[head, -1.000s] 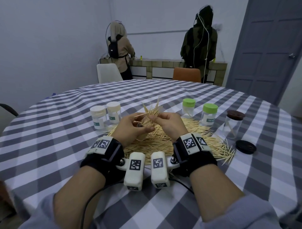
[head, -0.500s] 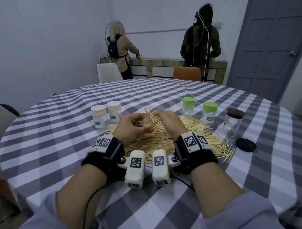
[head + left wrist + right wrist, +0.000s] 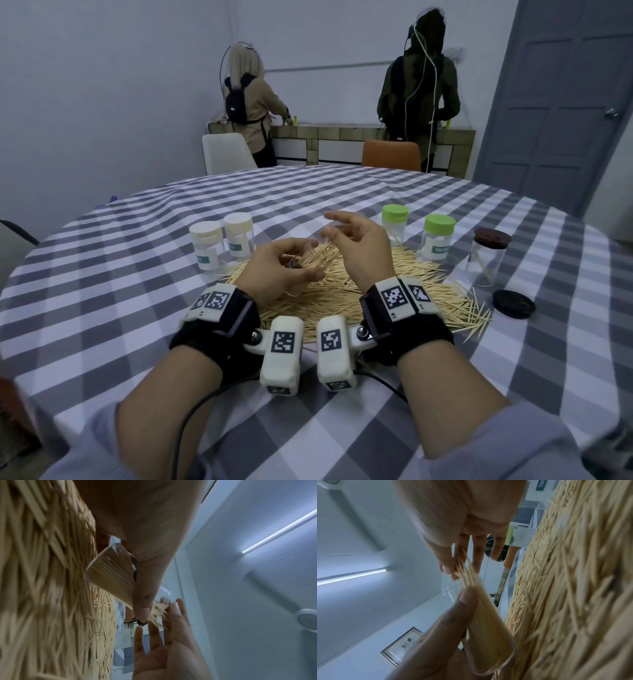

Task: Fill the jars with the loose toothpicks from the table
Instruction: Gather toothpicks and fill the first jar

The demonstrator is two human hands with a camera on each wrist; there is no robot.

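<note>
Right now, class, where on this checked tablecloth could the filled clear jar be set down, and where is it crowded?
Bare cloth lies left of the two cream-lidded jars, behind the two green-lidded jars, and along the near edge of the checked tablecloth. Crowded: the heap of loose toothpicks and the strip by the brown-lidded jar and loose dark lid.

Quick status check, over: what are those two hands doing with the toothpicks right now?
Left hand grips clear jar, nearly packed with toothpicks. Right hand open above the jar mouth, fingers at protruding tips. Loose pile remains on the table. Nothing blocking.
</note>
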